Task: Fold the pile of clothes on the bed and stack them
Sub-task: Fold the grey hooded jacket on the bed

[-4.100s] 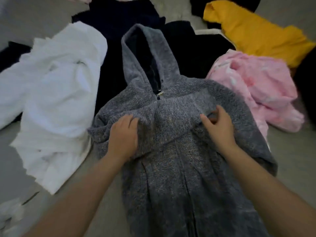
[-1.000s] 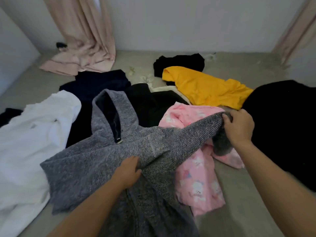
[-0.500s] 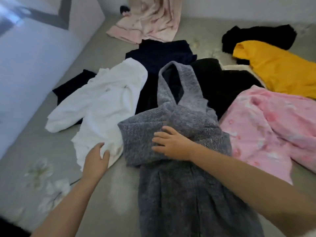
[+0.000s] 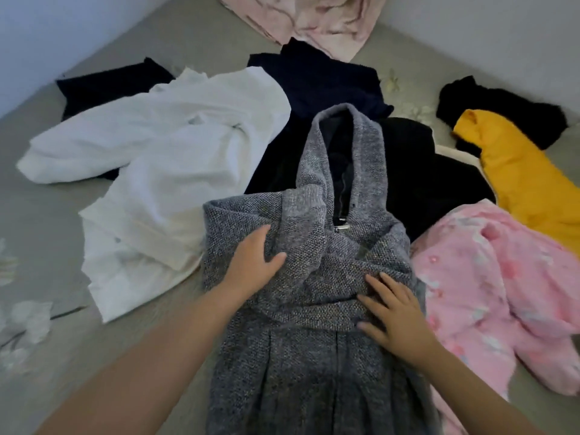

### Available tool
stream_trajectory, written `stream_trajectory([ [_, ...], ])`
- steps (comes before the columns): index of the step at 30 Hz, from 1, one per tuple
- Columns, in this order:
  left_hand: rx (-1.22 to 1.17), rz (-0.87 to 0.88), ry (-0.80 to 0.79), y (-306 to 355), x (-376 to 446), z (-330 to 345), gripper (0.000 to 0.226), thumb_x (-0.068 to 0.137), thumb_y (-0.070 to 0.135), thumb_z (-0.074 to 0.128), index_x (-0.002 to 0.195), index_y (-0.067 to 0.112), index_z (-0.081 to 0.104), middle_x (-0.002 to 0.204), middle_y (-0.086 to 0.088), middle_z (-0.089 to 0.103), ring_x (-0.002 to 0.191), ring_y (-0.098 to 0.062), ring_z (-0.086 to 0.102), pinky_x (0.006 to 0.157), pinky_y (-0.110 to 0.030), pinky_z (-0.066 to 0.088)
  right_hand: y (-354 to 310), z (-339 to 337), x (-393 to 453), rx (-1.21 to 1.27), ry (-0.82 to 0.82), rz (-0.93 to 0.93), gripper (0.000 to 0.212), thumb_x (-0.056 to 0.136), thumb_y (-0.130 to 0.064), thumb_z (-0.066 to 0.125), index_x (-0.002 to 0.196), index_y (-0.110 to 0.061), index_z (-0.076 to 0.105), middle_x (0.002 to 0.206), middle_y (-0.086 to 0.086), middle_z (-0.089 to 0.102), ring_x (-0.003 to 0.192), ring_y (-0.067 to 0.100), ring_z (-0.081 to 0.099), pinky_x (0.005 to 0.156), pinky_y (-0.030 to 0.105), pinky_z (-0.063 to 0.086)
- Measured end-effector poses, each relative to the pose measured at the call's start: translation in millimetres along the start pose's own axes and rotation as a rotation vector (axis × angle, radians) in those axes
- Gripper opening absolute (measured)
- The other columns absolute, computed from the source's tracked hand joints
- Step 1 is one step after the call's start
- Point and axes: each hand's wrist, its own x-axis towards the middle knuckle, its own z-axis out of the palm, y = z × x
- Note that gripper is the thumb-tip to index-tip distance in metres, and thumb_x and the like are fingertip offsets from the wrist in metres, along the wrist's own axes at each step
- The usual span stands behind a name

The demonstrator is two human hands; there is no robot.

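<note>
Grey hoodie [image 4: 314,309] at centre of bed [image 4: 47,233], sleeves folded across chest. Left hand [image 4: 254,265] and right hand [image 4: 395,318] press flat on it, fingers spread wide. White garment [image 4: 163,171] at 10 o'clock, pink garment [image 4: 489,277] at 3.

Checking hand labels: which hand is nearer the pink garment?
Right. The right hand lies on the grey hoodie beside the pink garment; the left hand sits farther away.

I can read no writing, label, brand or number anywhere here; none of the clothes in front of me shows any lettering.
</note>
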Motion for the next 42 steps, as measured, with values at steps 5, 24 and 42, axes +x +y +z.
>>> stream_trajectory([
  [5, 0.701, 0.601, -0.207, 35, 38, 20, 0.065, 0.087, -0.001, 0.045, 0.143, 0.027, 0.027, 0.154, 0.006, -0.009, 0.141, -0.022, -0.016, 0.114, -0.045, -0.004, 28, -3, 12, 0.209, 0.074, 0.364, 0.036, 0.081, -0.012, 0.058, 0.112, 0.006, 0.062, 0.118, 0.022, 0.060, 0.109, 0.041, 0.058, 0.089, 0.050, 0.049],
  [24, 0.567, 0.138, -0.406, -47, 37, -56, 0.018, 0.094, 0.025, 0.047, 0.107, 0.013, 0.052, 0.103, -0.004, 0.059, 0.086, -0.018, 0.052, 0.069, -0.027, 0.038, 120, -44, 82, 0.071, -0.357, 0.365, 0.024, 0.098, -0.028, 0.037, 0.102, -0.009, 0.051, 0.104, 0.019, 0.062, 0.104, 0.034, 0.055, 0.084, 0.035, 0.036],
  [42, 0.366, -0.014, -0.203, -63, 69, -51, 0.023, 0.094, 0.022, 0.048, 0.112, 0.009, 0.054, 0.093, -0.013, 0.064, 0.082, -0.026, 0.058, 0.060, -0.028, 0.029, 159, 8, 62, 0.065, -0.237, 0.522, 0.047, 0.090, -0.055, 0.038, 0.110, -0.019, 0.058, 0.098, 0.006, 0.067, 0.099, 0.024, 0.059, 0.088, 0.034, 0.032],
])
